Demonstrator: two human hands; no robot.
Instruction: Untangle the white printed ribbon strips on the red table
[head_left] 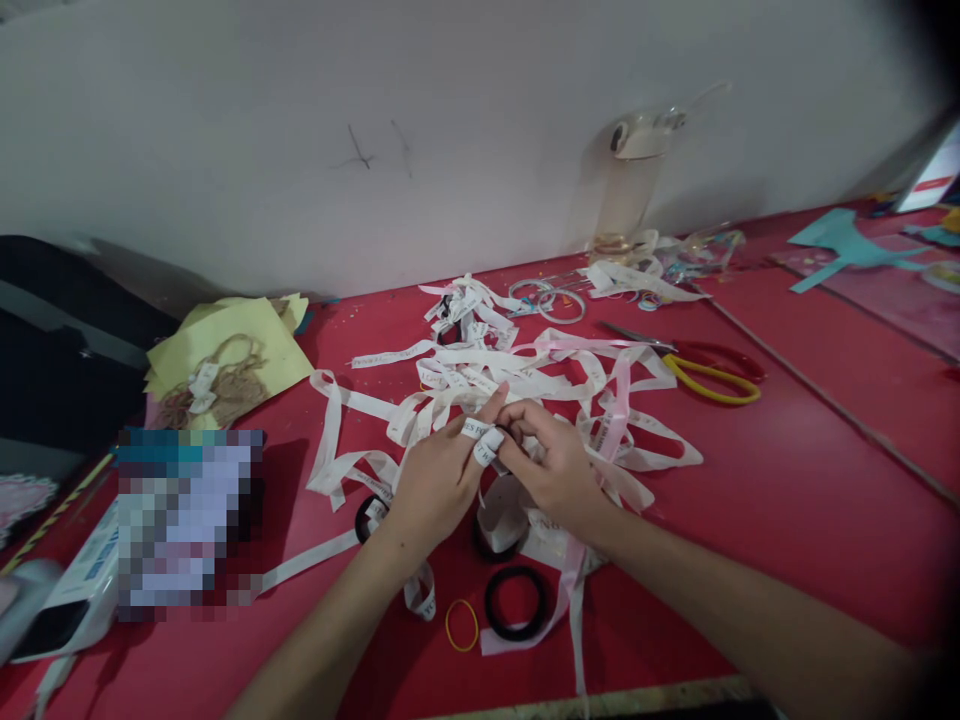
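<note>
My left hand (439, 475) and right hand (551, 465) meet over the red table (787, 480), fingers pinched on a printed white ribbon (480, 436) wound, I think, round the left fingertips. Risk as I judge it: the loose ribbon tangle (525, 380) snags and drags the wrap off. Both wrists angle inward, palms down; black ring (516, 603) lies nearer me.

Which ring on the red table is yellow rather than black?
The thin yellow rubber band, lying flat near the table's front edge, just left of the thick black ring. The other rings near the hands are black and much thicker.
</note>
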